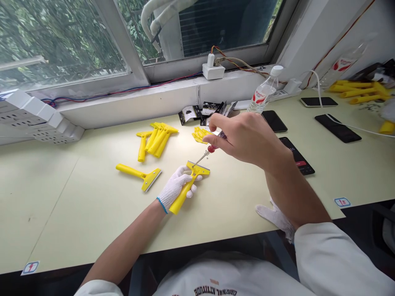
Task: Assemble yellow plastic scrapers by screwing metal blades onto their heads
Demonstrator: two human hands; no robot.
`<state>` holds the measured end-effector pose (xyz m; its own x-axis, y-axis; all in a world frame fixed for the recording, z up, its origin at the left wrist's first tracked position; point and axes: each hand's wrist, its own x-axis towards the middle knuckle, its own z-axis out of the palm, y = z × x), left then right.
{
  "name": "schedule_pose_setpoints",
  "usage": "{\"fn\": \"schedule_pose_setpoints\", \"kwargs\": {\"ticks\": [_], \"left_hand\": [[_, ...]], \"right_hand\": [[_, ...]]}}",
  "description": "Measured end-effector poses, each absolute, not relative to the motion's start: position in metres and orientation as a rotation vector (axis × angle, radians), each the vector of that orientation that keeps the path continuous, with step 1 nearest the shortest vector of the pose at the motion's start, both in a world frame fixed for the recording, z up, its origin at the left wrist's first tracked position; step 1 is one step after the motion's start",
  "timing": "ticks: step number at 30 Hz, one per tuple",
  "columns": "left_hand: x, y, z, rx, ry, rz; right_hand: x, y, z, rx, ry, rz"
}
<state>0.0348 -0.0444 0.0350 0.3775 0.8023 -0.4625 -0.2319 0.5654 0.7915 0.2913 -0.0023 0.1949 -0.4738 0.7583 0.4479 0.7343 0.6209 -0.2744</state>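
Note:
My left hand [179, 185], in a white knit glove with a blue cuff, is wrapped round a yellow scraper [184, 196], its wide head pointing away from me. My bare right hand [240, 133] grips a screwdriver [211, 149] with a red part at the front of its handle. The screwdriver slants down to the left, its tip at a screw on the left side of the scraper head. A second scraper [137, 171] with a metal edge lies left of my gloved hand. Beyond it sits a pile of yellow scraper handles [159, 137].
Small yellow pieces [200, 135] and black printed cards [189, 114] lie near the windowsill. A water bottle [262, 95] stands behind my right hand. Several phones, one of them a lit phone [298, 158], rest to the right. An empty white glove [274, 218] lies at the front edge.

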Motion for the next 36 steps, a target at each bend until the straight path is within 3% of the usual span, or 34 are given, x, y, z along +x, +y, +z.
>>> {"fn": "schedule_pose_setpoints", "kwargs": {"ticks": [5,12,18,25,31,36], "left_hand": [[0.033,-0.044,0.032,0.714,0.956,0.736],[0.033,-0.044,0.033,0.713,0.956,0.716],[0.033,-0.044,0.03,0.768,0.945,0.712],[0.033,-0.044,0.032,0.755,0.949,0.691],[0.033,-0.044,0.032,0.802,0.943,0.683],[0.035,-0.046,0.036,0.832,0.955,0.657]], "right_hand": [[0.304,0.003,0.199,-0.874,-2.449,0.313],[0.294,0.001,0.194,-1.127,-2.341,0.087],[0.305,-0.001,0.201,-0.818,-2.476,0.355],[0.296,-0.003,0.197,-1.197,-2.334,0.094],[0.313,0.004,0.199,-0.892,-2.447,0.366],[0.316,0.006,0.202,-0.774,-2.484,0.301]]}}
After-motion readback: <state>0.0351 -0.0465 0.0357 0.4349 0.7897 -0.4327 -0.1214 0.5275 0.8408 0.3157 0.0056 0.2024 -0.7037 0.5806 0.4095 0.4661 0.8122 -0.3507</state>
